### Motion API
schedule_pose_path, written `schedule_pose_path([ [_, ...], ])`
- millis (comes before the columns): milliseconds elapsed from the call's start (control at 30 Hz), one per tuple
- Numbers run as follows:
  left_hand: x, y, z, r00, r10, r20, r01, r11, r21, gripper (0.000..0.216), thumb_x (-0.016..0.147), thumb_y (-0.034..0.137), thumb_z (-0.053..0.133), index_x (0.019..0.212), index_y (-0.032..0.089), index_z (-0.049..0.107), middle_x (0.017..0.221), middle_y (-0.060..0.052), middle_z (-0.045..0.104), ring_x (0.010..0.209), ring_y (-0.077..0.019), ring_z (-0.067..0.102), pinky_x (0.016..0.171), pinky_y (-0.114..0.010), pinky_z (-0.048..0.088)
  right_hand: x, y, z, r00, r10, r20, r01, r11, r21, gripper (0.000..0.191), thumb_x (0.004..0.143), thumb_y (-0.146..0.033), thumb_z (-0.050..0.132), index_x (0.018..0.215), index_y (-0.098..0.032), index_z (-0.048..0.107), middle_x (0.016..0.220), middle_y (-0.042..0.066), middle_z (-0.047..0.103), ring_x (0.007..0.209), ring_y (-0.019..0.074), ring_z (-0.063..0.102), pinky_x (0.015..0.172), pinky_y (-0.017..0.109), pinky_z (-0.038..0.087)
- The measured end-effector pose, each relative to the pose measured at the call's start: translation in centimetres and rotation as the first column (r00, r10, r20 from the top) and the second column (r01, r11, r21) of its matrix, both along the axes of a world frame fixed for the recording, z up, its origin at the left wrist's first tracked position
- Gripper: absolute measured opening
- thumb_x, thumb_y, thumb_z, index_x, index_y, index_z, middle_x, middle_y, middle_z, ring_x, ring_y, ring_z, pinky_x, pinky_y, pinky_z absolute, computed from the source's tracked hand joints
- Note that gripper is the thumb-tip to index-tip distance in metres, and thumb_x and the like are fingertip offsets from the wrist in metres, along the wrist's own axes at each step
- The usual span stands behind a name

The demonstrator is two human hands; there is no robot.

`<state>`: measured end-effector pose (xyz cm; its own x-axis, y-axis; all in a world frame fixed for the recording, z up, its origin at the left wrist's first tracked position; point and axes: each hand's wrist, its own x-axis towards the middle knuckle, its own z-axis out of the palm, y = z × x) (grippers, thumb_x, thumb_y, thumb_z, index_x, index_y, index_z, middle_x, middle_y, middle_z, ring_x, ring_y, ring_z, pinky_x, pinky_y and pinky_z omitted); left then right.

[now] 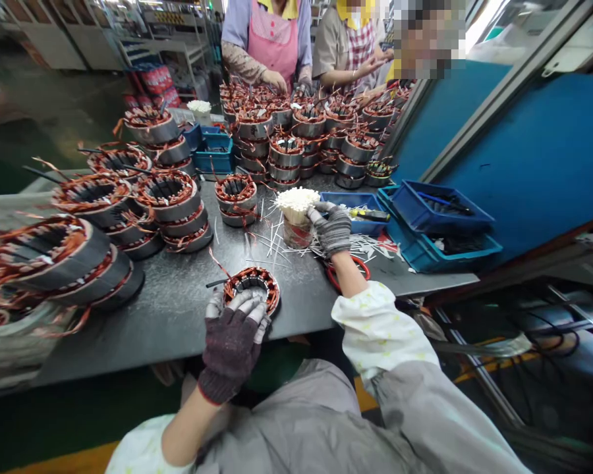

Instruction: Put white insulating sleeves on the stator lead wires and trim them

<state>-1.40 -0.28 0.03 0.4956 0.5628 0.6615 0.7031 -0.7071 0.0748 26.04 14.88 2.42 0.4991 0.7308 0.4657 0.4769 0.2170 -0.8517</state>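
A copper-wound motor stator (269,284) lies near the front edge of the metal table, a black-sleeved lead sticking out to its left. My left hand (233,336), in a dark purple glove with grey fingertips, grips its near rim, the fingers bent over into the ring. At the table's middle a can (296,232) holds a dense bundle of thin white sticks (298,197). My right hand (332,227), in a grey striped glove, has its fingers closed at the bundle's right edge. Whether a single stick is pinched there is too small to tell.
Stacked stators (175,204) stand at the left, more (286,155) at the back. Loose white sticks (277,240) and red-handled scissors (363,266) lie around the can. Blue bins (445,253) sit at the right, a yellow-handled tool (370,214) nearby. Co-workers (274,39) stand across the table.
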Motion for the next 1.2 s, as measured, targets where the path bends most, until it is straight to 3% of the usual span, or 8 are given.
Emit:
schedule_pose_path([
  [167, -0.2, 0.8, -0.5, 0.999, -0.014, 0.035, 0.016, 0.999, -0.048, 0.024, 0.092, 0.019, 0.059, 0.116, 0.023, 0.062, 0.108, -0.007, 0.075, 0.11, -0.0243, 0.068, 0.111, -0.049, 0.04, 0.7, -1.3, 0.5, 0.963, 0.149, -0.224, -0.13, 0.987, 0.099, 0.021, 0.08, -0.038, 0.065, 0.09, -0.021, 0.072, 0.089, 0.004, 0.076, 0.075, 0.0173, 0.068, 0.077, 0.037, 0.058],
  [333, 0.4, 1.4, -0.6, 0.999, 0.029, 0.043, -0.027, 0.998, -0.063, 0.021, 0.094, 0.021, 0.059, 0.114, 0.021, 0.063, 0.115, -0.009, 0.074, 0.117, -0.0252, 0.066, 0.115, -0.052, 0.036, -0.9, -8.9, 0.6, 0.917, 0.32, -0.238, -0.251, 0.927, 0.278, 0.012, 0.088, -0.035, 0.065, 0.092, -0.023, 0.067, 0.091, 0.002, 0.073, 0.075, 0.0152, 0.069, 0.073, 0.034, 0.06],
  [467, -0.2, 2.1, -0.3, 0.999, 0.028, -0.027, -0.031, 0.991, -0.127, 0.021, 0.096, 0.024, 0.055, 0.115, 0.021, 0.064, 0.122, -0.008, 0.073, 0.126, -0.027, 0.061, 0.118, -0.056, 0.028, -3.4, -17.1, -1.3, 0.747, 0.665, -0.014, -0.663, 0.745, 0.072, 0.013, 0.096, -0.025, 0.056, 0.091, -0.023, 0.068, 0.108, 0.008, 0.071, 0.091, 0.0183, 0.072, 0.08, 0.035, 0.059],
  [600, -0.7, 2.4, -0.2, 0.998, 0.042, -0.051, -0.052, 0.977, -0.205, 0.022, 0.097, 0.028, 0.053, 0.113, 0.023, 0.067, 0.115, -0.006, 0.074, 0.121, -0.0249, 0.063, 0.114, -0.051, 0.033, -4.8, -21.6, -3.6, 0.669, 0.743, 0.01, -0.743, 0.669, -0.008, 0.016, 0.097, -0.017, 0.052, 0.094, -0.024, 0.066, 0.108, 0.008, 0.072, 0.093, 0.0177, 0.072, 0.08, 0.032, 0.06],
  [767, -0.6, 2.2, -0.1, 0.998, 0.048, -0.038, -0.056, 0.967, -0.248, 0.023, 0.099, 0.03, 0.049, 0.112, 0.024, 0.067, 0.115, -0.005, 0.074, 0.123, -0.0239, 0.062, 0.115, -0.051, 0.031, -5.3, -21.9, -4.4, 0.68, 0.733, 0.021, -0.733, 0.68, -0.008, 0.015, 0.096, -0.016, 0.053, 0.096, -0.024, 0.066, 0.105, 0.006, 0.074, 0.091, 0.0166, 0.073, 0.079, 0.029, 0.06],
  [1033, 0.3, 1.6, 0.1, 0.99, 0.133, 0.037, -0.121, 0.966, -0.227, 0.016, 0.095, 0.03, 0.056, 0.106, 0.022, 0.066, 0.112, -0.005, 0.075, 0.12, -0.0233, 0.064, 0.117, -0.049, 0.03, -8.5, -17.4, -5.2, 0.726, 0.686, 0.047, -0.687, 0.727, -0.005, 0.02, 0.099, -0.026, 0.052, 0.097, -0.022, 0.071, 0.112, 0.01, 0.074, 0.101, 0.0185, 0.072, 0.09, 0.034, 0.06],
  [1133, 0.9, 1.3, 0.2, 0.975, 0.196, 0.104, -0.168, 0.958, -0.232, 0.024, 0.096, 0.029, 0.056, 0.118, 0.021, 0.064, 0.118, -0.006, 0.074, 0.12, -0.0232, 0.064, 0.115, -0.046, 0.033, -9.3, -16.6, -5.5, 0.727, 0.675, -0.123, -0.677, 0.735, 0.037, 0.02, 0.096, -0.034, 0.058, 0.096, -0.023, 0.074, 0.109, 0.009, 0.076, 0.104, 0.02, 0.072, 0.093, 0.036, 0.058],
  [1200, 1.2, 1.2, 0.2, 0.961, 0.242, 0.136, -0.202, 0.945, -0.257, 0.036, 0.095, 0.032, 0.058, 0.13, 0.02, 0.059, 0.124, -0.009, 0.072, 0.121, -0.0244, 0.063, 0.113, -0.045, 0.035, -9.3, -16.6, -5.3, 0.678, 0.635, -0.371, -0.681, 0.732, 0.009, 0.021, 0.092, -0.042, 0.064, 0.093, -0.023, 0.074, 0.095, 0.007, 0.077, 0.091, 0.0199, 0.074, 0.083, 0.035, 0.061],
])
